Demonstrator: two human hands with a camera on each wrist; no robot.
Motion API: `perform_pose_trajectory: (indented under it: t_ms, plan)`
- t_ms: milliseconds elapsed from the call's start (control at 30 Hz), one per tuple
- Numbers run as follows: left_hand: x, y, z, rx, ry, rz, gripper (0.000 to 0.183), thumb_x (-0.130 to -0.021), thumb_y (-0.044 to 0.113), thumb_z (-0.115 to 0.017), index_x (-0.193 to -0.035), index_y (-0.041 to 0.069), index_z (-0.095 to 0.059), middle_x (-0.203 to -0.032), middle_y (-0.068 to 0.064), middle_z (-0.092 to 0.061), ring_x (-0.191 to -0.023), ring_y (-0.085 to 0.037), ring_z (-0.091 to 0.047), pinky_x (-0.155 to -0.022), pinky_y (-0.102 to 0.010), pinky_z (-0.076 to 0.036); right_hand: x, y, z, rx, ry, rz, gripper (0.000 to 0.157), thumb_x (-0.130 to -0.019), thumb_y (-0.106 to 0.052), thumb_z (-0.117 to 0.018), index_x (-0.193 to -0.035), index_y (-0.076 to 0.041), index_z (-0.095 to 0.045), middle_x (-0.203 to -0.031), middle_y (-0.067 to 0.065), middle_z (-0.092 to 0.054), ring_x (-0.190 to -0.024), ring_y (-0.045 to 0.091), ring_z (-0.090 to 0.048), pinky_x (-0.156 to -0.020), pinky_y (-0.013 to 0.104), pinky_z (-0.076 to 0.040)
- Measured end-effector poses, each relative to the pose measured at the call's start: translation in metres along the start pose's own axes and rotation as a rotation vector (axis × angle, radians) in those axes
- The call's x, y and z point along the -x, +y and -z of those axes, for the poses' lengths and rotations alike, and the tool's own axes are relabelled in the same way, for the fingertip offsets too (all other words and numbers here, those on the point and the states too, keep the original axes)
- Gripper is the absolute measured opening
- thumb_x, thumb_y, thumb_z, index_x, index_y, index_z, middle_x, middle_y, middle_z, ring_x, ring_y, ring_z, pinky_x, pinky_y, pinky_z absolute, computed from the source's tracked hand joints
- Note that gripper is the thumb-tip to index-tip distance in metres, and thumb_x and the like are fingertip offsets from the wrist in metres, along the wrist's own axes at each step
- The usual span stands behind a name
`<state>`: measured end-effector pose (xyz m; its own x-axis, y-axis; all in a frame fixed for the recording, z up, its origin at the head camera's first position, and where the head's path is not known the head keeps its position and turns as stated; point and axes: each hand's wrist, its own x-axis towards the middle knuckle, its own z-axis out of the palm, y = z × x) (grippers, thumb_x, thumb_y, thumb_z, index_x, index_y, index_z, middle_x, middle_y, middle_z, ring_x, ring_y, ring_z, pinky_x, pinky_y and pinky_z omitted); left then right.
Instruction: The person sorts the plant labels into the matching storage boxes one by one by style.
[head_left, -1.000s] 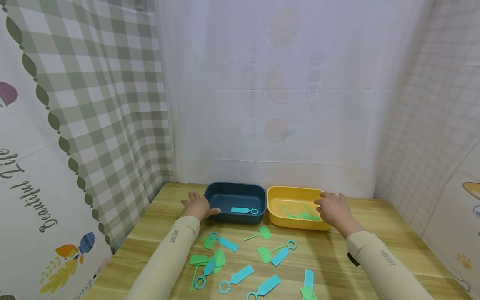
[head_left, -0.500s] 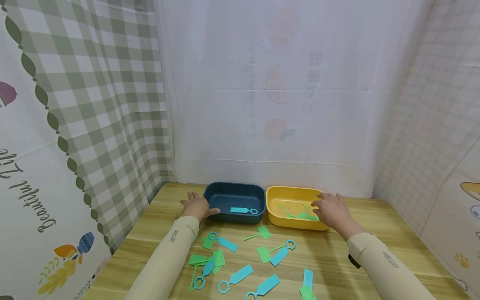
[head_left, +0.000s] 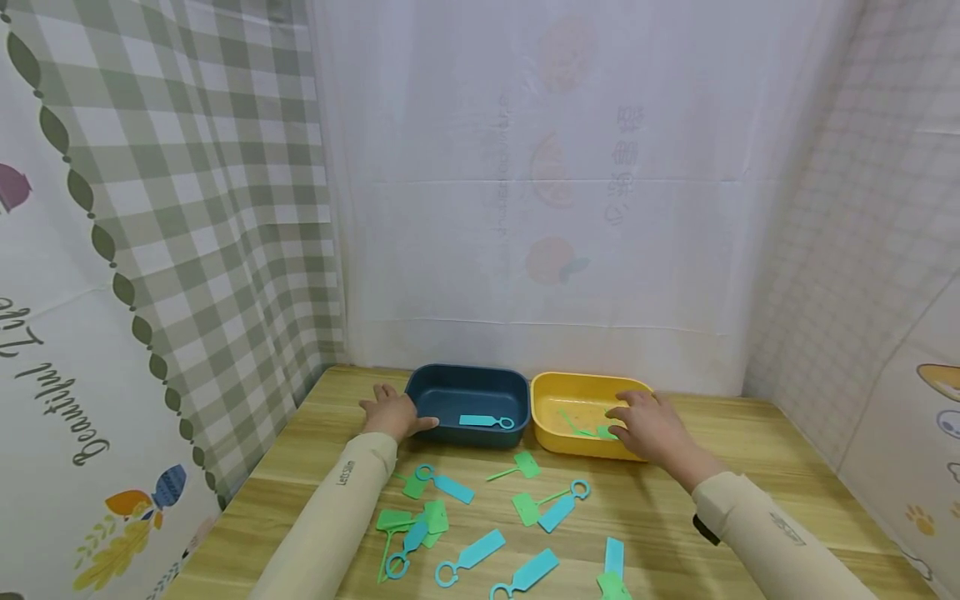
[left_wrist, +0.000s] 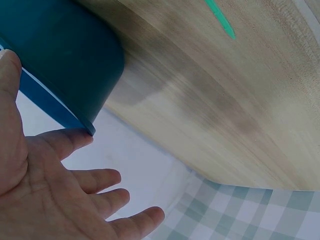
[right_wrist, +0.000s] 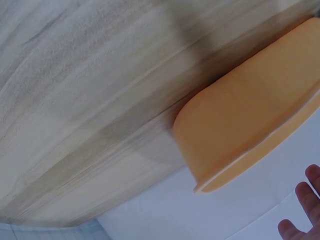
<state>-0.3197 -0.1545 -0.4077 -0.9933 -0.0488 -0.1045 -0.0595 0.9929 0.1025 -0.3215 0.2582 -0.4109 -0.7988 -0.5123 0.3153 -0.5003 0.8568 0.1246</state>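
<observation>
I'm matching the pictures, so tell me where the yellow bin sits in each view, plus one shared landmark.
Head: yellow bin below centre, slightly right, partly hidden by the right hand.
Left wrist: not in it.
Right wrist: right side, cut by the edge.
Shared landmark: wooden table, in all three.

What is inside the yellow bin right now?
Green tags lie in the yellow bin; the right hand covers part of its right end, so anything behind it can't be seen.

Yellow bin (head_left: 573, 443) — right fingers (head_left: 619, 414) over it, blue bin (head_left: 472, 436) beside
</observation>
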Motion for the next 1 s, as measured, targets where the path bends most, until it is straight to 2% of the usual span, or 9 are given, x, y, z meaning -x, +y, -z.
perform_pose_trajectory:
  t_ms: [167,333,600,800,1000]
  plan:
    - [0.000,0.000,0.000,-0.005,0.002,0.003,0.085,-0.094,0.060,-0.056,-0.138,-0.012,-0.050,-0.149,-0.042,-0.025,-0.141,-0.056,-0.018,-0.104,-0.073,-0.026,0.004,-0.013,0.002,-0.019,0.016,0.072,0.027,-0.084,-0.024,-0.080,-0.107,-0.010,-0.077,-0.124,0.022,-0.061,-0.113,0.044,-0.057,-0.095,0.062,-0.043]
    - [0.000,0.001,0.000,0.004,-0.005,0.009,0.084,-0.094,0.060,-0.056,-0.138,-0.012,-0.050,-0.150,-0.042,-0.024,-0.142,-0.055,-0.017,-0.105,-0.073,-0.025,0.010,-0.026,0.005,-0.048,-0.017,0.126,0.027,-0.085,-0.025,-0.079,-0.109,-0.012,-0.077,-0.124,0.018,-0.061,-0.113,0.041,-0.057,-0.096,0.060,-0.043]
    - [-0.001,0.002,0.002,0.012,-0.015,0.010,0.084,-0.095,0.060,-0.055,-0.138,-0.012,-0.050,-0.151,-0.042,-0.022,-0.143,-0.055,-0.015,-0.106,-0.073,-0.023,0.022,-0.045,0.001,-0.071,-0.050,0.255,0.028,-0.081,-0.026,-0.082,-0.104,-0.012,-0.077,-0.112,0.012,-0.063,-0.101,0.034,-0.062,-0.080,0.054,-0.051]
    - [-0.001,0.001,-0.001,0.022,-0.014,0.012,0.085,-0.095,0.060,-0.056,-0.139,-0.013,-0.049,-0.151,-0.042,-0.022,-0.143,-0.055,-0.014,-0.105,-0.073,-0.023,0.030,-0.053,-0.010,-0.083,-0.106,0.257,0.031,-0.080,-0.028,-0.084,-0.105,-0.011,-0.077,-0.110,0.010,-0.065,-0.099,0.031,-0.063,-0.078,0.050,-0.052]
    - [-0.001,0.001,-0.001,0.029,-0.006,0.013,0.084,-0.094,0.060,-0.057,-0.137,-0.013,-0.051,-0.150,-0.042,-0.022,-0.143,-0.055,-0.014,-0.105,-0.073,-0.024,0.034,-0.057,-0.023,-0.094,-0.211,0.235,0.028,-0.083,-0.027,-0.080,-0.106,-0.012,-0.074,-0.108,0.008,-0.065,-0.096,0.029,-0.063,-0.074,0.046,-0.050]
